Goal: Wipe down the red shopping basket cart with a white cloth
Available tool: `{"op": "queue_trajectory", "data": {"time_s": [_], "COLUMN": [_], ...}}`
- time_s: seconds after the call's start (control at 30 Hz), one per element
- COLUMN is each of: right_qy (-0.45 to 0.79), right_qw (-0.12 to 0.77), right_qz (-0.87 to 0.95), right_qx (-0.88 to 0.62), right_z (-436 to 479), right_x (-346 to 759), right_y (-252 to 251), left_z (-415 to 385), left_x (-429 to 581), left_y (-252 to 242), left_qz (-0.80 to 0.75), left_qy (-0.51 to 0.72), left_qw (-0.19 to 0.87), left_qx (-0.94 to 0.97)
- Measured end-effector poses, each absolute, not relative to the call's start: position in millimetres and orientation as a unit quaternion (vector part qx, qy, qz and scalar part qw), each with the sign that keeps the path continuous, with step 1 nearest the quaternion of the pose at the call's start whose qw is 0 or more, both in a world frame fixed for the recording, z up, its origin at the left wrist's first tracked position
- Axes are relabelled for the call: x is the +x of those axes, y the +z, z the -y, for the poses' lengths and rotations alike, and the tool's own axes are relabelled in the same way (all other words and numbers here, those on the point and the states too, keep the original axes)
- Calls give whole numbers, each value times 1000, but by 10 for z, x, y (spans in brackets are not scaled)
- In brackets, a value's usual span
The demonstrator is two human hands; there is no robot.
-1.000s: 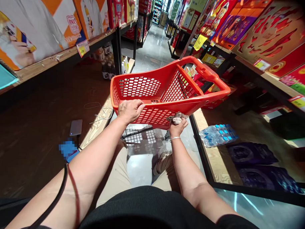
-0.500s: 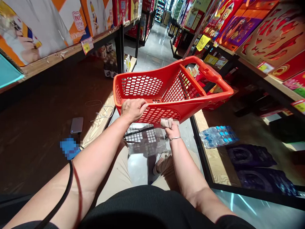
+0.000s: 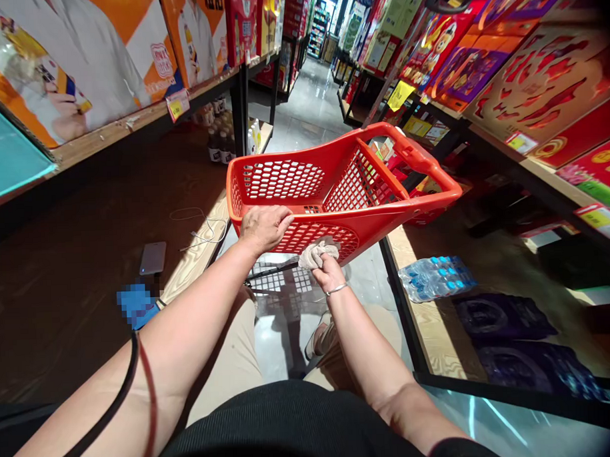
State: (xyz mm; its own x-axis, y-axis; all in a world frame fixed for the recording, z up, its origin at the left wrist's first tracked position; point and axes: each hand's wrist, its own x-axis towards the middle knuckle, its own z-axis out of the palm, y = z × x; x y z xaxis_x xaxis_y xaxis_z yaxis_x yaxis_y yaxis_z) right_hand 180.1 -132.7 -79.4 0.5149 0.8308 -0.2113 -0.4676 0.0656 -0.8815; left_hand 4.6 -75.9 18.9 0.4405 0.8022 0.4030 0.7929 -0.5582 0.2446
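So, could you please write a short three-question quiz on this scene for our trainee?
1. Which hand holds the cloth?
2. True or false: the left hand is on the rim of the cart.
3. What colour are the caps of the clear bottles on the low shelf at right? a) red b) blue c) green

Key: 1. The right hand. 2. True. 3. b.

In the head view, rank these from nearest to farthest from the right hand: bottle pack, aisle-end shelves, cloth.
1. Cloth: held in the right hand.
2. Bottle pack: low, to its right.
3. Aisle-end shelves: far ahead.
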Motion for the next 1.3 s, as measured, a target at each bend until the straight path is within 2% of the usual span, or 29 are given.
{"op": "queue_trajectory", "data": {"time_s": [0.07, 0.13, 0.17, 0.23, 0.27, 0.33, 0.4, 0.5, 0.6, 0.73, 0.87, 1.03, 1.13, 1.3], "right_qy": [500, 469, 411, 217, 103, -89, -167, -126, -75, -49, -56, -144, -215, -276], "right_qw": [693, 722, 750, 777, 758, 644, 484, 323, 283, 281, 286, 294, 330, 397], "right_qz": [189, 226, 262, 360, 410, 494, 569, 672, 738, 780, 808, 756, 677, 589], "right_qx": [-483, -456, -447, -469, -497, -577, -643, -655, -608, -556, -511, -567, -622, -647], "right_z": [1375, 1439, 1473, 1533, 1554, 1571, 1560, 1523, 1495, 1455, 1408, 1492, 1584, 1593], "right_x": [1843, 2006, 2125, 2408, 2551, 2777, 2850, 2629, 2247, 2045, 2295, 2947, 3237, 3180], "right_y": [-557, -222, -40, 299, 436, 614, 659, 572, 472, 439, 470, 654, 705, 270], "left_z": [748, 741, 740, 739, 738, 737, 739, 762, 819, 895, 895, 818, 775, 715], "left_x": [27, 14, 11, 7, 5, -1, -9, 10, 113, 340, 464, 451, 459, 473], "left_y": [163, 137, 126, 110, 104, 98, 103, 138, 204, 265, 232, 206, 228, 209], "left_qz": [-462, -456, -454, -452, -452, -451, -452, -464, -476, -447, -450, -436, -453, -454], "left_qy": [248, 255, 257, 262, 264, 265, 264, 253, 262, 290, 256, 256, 264, 267], "left_qw": [9, 10, 10, 11, 12, 14, 19, 24, 9, 44, 57, 52, 51, 46], "left_qx": [852, 853, 853, 852, 852, 852, 852, 849, 840, 845, 854, 861, 850, 849]}}
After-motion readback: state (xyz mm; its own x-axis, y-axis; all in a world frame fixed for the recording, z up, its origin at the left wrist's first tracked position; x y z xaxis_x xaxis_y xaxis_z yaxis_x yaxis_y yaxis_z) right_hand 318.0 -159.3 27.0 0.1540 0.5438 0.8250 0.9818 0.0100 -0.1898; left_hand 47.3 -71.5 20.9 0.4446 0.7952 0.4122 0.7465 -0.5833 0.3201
